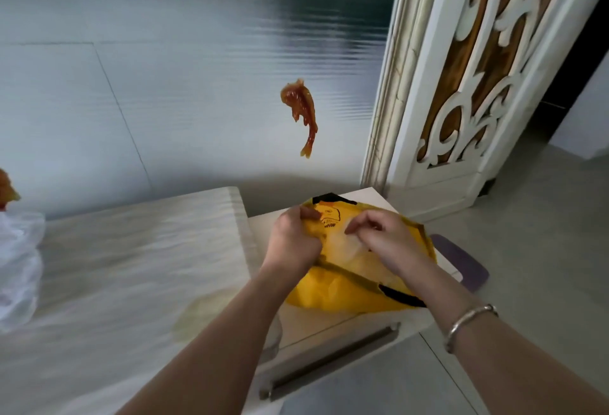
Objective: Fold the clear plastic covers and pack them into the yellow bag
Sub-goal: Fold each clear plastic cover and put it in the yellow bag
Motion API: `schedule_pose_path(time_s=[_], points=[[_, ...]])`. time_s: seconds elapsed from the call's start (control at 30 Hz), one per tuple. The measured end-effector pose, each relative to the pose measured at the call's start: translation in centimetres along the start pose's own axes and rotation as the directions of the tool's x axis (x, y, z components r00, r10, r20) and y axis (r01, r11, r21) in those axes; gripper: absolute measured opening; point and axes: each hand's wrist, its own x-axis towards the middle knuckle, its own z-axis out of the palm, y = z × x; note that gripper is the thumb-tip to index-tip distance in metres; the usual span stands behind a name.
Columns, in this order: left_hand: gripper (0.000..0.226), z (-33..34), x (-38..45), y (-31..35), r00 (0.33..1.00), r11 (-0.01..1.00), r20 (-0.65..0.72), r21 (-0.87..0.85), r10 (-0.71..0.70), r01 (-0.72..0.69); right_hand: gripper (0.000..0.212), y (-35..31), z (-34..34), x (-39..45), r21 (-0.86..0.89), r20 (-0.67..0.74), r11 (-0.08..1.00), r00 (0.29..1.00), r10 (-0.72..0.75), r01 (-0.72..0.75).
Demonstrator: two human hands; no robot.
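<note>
The left hand (pixel 291 240) grips the yellow bag (pixel 333 292) rim; the right hand (pixel 384 238) pinches a clear plastic cover (pixel 346 246) inside. Loose folds may spring open and snag the rim.

Yellow bag (pixel 329 296) with black trim; its printed pattern looks blurred.

Yellow bag (pixel 333 296) open on white cabinet top; clear plastic cover (pixel 346 246) inside mouth.
</note>
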Motion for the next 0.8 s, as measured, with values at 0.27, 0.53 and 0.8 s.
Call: schedule_pose_path(time_s=[0.27, 0.53, 0.8], points=[[0.029, -3.6, 1.5, -2.7, 0.896, 0.896, 0.050, -0.035, -0.442, 0.443, 0.018, -2.5, 2.2, -0.3, -0.378, -0.049, 0.900, 0.966, -0.253, 0.217], [0.038, -4.2, 1.7, -4.3, 0.942, 0.938, 0.025, 0.110, -0.334, 0.329, 0.024, -2.5, 4.6, 1.6, -0.634, 0.100, 0.774, 0.991, 0.084, -0.002], [0.048, -5.7, 1.0, -4.7, 0.993, 0.910, -0.004, 0.400, -0.117, 0.109, 0.040, -2.6, 8.1, 3.7, -0.298, 0.274, 0.943, 0.933, 0.233, -0.148]])
